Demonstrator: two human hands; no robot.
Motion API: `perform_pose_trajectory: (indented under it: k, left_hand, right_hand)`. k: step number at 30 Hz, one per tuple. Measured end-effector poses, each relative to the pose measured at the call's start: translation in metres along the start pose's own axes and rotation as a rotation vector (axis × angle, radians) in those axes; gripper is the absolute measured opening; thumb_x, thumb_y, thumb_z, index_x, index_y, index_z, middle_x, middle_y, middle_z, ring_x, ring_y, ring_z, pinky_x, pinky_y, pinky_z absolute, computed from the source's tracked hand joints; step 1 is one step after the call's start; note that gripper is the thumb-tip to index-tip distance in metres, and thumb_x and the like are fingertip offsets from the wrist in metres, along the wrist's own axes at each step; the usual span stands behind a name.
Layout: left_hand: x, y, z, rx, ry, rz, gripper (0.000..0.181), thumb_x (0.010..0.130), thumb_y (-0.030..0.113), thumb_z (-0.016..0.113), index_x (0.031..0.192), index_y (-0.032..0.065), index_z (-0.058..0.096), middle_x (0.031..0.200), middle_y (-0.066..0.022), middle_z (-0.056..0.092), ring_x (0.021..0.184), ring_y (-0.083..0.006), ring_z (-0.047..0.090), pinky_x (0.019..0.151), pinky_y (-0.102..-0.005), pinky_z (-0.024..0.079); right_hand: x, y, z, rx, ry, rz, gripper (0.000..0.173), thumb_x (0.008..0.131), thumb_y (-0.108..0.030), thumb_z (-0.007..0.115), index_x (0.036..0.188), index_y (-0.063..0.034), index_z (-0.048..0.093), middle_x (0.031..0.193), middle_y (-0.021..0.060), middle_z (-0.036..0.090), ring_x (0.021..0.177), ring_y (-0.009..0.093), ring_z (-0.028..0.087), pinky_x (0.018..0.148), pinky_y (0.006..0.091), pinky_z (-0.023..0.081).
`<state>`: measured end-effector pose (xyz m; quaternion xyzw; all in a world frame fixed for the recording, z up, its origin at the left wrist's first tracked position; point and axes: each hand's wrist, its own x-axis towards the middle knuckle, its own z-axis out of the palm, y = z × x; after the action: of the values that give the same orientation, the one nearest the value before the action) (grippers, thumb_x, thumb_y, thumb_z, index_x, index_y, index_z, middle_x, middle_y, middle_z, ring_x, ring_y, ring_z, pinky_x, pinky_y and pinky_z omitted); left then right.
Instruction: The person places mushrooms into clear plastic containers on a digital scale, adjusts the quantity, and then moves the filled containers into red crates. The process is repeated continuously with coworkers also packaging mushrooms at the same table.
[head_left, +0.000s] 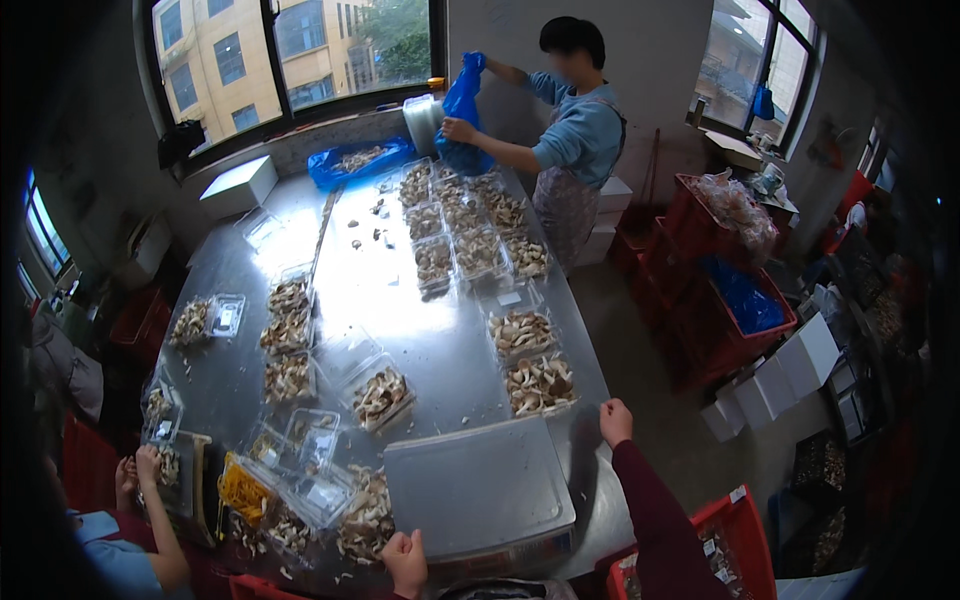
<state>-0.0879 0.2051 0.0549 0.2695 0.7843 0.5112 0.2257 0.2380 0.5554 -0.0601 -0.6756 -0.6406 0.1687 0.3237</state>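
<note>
My left hand (406, 559) is curled at the near edge of the steel table, just left of the metal platform of a scale (480, 480); I cannot tell whether it holds anything. My right hand (616, 422) is loosely curled beyond the table's right edge, with nothing visible in it. Close to it, an open clear plastic tray of mushrooms (540, 385) stands with another tray of mushrooms (521, 332) behind it. An open tray of mushrooms (382, 397) lies beyond the scale. Loose mushrooms (366, 517) lie between the scale and stacked clear plastic trays (319, 491).
A co-worker (581, 135) at the far end holds a blue plastic bag (463, 97) over filled trays. Another person's hands (148, 465) handle mushrooms at the left. Red crates (739, 525) stand at the right, white boxes (795, 360) farther off. Yellow strips (241, 487) lie near the left trays.
</note>
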Motion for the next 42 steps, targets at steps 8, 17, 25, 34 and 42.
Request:
perform_pose_trajectory:
  k: [8,17,25,34,42]
  left_hand:
    - [0.012,0.026,0.003,0.015,-0.021,-0.065,0.038,0.088,0.003,0.060,0.064,0.0062,0.031,0.062,0.0053,0.026,0.059,-0.0059,0.024,0.049,-0.0273,0.023]
    - [0.025,-0.015,-0.009,-0.168,0.059,-0.239,0.031,0.092,0.005,0.056,0.065,0.0074,0.040,0.061,0.0065,0.039,0.057,-0.0039,0.034,0.049,-0.0253,0.028]
    - [0.023,0.024,-0.001,-0.066,0.040,-0.079,0.038,0.087,0.005,0.062,0.060,0.0058,0.035,0.056,0.0060,0.030,0.056,-0.0062,0.027,0.048,-0.0270,0.025]
    - [0.007,0.023,0.005,-0.143,-0.218,0.028,0.017,0.091,0.011,0.059,0.081,0.0048,0.046,0.065,0.0005,0.043,0.056,-0.0092,0.040,0.051,-0.0239,0.036]
    - [-0.005,0.032,-0.025,-0.320,-0.238,-0.036,0.011,0.097,0.012,0.047,0.104,0.0034,0.044,0.074,-0.0023,0.050,0.056,-0.0077,0.051,0.050,-0.0227,0.042]
  right_hand:
    - [0.152,-0.072,0.096,0.171,-0.150,0.134,0.025,0.086,-0.023,0.058,0.083,0.0011,0.065,0.076,0.0179,0.066,0.073,0.031,0.065,0.068,0.0399,0.051]
    - [0.187,-0.106,0.101,0.357,-0.664,0.506,0.017,0.085,-0.006,0.050,0.080,0.0066,0.060,0.068,0.0169,0.065,0.052,0.021,0.064,0.045,0.0309,0.053]
    - [0.133,-0.128,0.019,0.570,-0.494,0.313,0.018,0.088,-0.008,0.047,0.088,0.0039,0.061,0.069,0.0101,0.061,0.053,0.015,0.061,0.047,0.0282,0.051]
    - [-0.092,-0.184,-0.047,0.967,-0.591,0.382,0.028,0.094,-0.012,0.046,0.114,0.0044,0.056,0.073,0.0077,0.060,0.057,0.016,0.062,0.052,0.0246,0.051]
    - [-0.230,-0.193,-0.060,1.014,-0.783,0.445,0.029,0.096,-0.012,0.044,0.119,0.0036,0.052,0.076,0.0075,0.062,0.063,0.015,0.064,0.056,0.0245,0.052]
